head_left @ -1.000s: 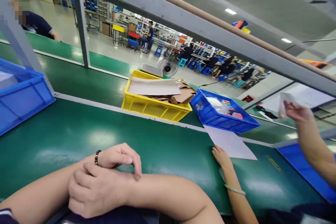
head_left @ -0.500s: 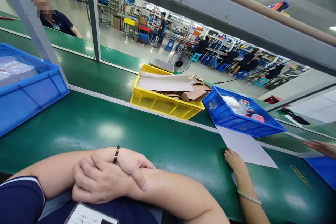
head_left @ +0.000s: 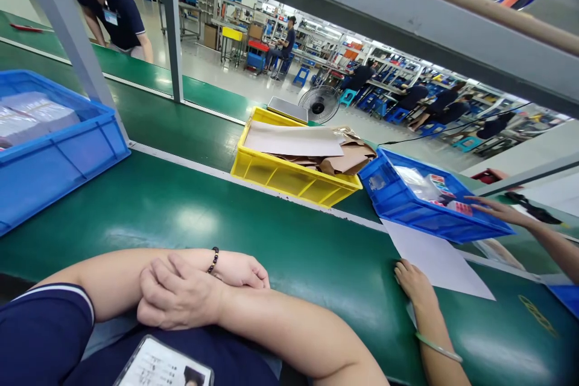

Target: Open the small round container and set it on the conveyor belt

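My arms lie crossed at the front edge of the green table. My left hand, with a dark bead bracelet at the wrist, rests beside my right forearm with its fingers curled in and nothing visible in them; its thumb is hidden. Against my left forearm lies my right hand, fingers bent and closed, with no object seen in it. Below them hangs a badge. Farther right, a co-worker's hand touches a white sheet, while another hand reaches into a blue bin.
A yellow bin of brown paper and cardboard stands at the table's middle divider. On the left is a blue bin with wrapped stacks. A metal post and an overhead beam cross the view. One person is behind the far bench.
My left hand's thumb has come off my right forearm and its fingers have curled in. The hand at the right has moved into the blue bin. The person behind the far bench has risen.
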